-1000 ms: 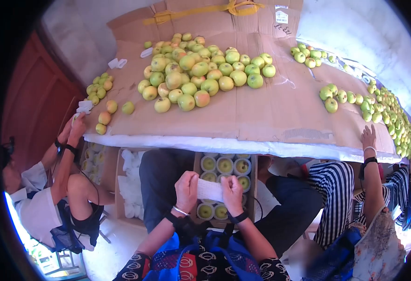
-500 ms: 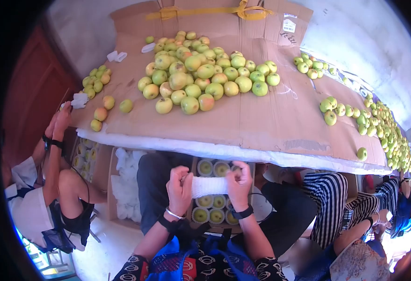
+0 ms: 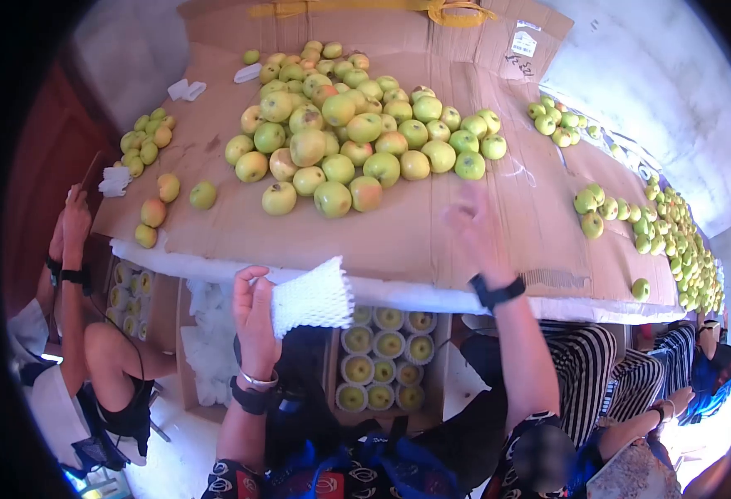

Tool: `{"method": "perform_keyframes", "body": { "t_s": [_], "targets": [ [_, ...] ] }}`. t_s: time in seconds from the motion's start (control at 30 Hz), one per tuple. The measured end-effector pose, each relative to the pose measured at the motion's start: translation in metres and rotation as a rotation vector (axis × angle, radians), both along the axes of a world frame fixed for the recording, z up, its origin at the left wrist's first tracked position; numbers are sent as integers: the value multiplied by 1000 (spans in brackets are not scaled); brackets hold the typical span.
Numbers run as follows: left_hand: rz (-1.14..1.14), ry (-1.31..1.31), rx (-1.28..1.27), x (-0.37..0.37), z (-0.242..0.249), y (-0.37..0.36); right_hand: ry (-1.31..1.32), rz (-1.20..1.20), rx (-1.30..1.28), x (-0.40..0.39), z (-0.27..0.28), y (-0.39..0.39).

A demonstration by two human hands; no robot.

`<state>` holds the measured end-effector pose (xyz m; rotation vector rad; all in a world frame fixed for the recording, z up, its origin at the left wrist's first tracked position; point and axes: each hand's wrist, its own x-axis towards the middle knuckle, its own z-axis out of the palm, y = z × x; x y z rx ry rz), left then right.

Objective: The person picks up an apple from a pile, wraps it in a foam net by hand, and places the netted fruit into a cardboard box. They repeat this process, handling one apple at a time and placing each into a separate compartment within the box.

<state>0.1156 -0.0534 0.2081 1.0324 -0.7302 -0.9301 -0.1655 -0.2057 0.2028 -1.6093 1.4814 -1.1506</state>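
Note:
A white foam net sleeve (image 3: 314,298) is gripped at its left end by my left hand (image 3: 255,323), its wide mesh end fanned out toward the right. My right hand (image 3: 475,226) stretches over the cardboard-covered table (image 3: 398,237), just below the near right side of a heap of green and yellow apples (image 3: 344,137). Motion blur smears its fingers. Under the table edge, in front of my body, stands a cardboard box (image 3: 435,378) with rows of apples in foam nets.
Left of that box, another box (image 3: 184,358) holds white foam sleeves. A co-worker's hands (image 3: 70,224) are at the table's left end, near folded white sleeves (image 3: 116,180). More apples (image 3: 681,224) spread along the right side, where other people sit. A padded white edge (image 3: 365,291) borders the table.
My hands have parted: the left moved left with the foam sleeve, now spread wider at one end. The right let go of it and reached up and right over the table.

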Motion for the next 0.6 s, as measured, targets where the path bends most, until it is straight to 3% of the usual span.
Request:
{"method": "perform_keyframes", "body": {
  "t_s": [0.07,0.1,0.2,0.27,0.4,0.47,0.6],
  "targets": [
    [-240,186,256,12,-7,-5,149,-134,-125,-26,-15,-53],
    [-341,275,205,15,-16,-6,158,-134,-121,-33,-13,-67],
    [-337,333,250,15,-17,-12,237,-148,-141,-36,-21,-104],
    [-354,363,264,18,-18,-15,443,-198,-78,-42,-41,-123],
    [-320,341,287,18,-17,-19,319,-159,-115,-54,-62,-138],
    [-352,412,286,14,-14,-19,254,-121,174,-51,-38,-128],
    [-372,381,228,9,-19,-16,120,-157,304,-50,-27,-88]
  ]
}}
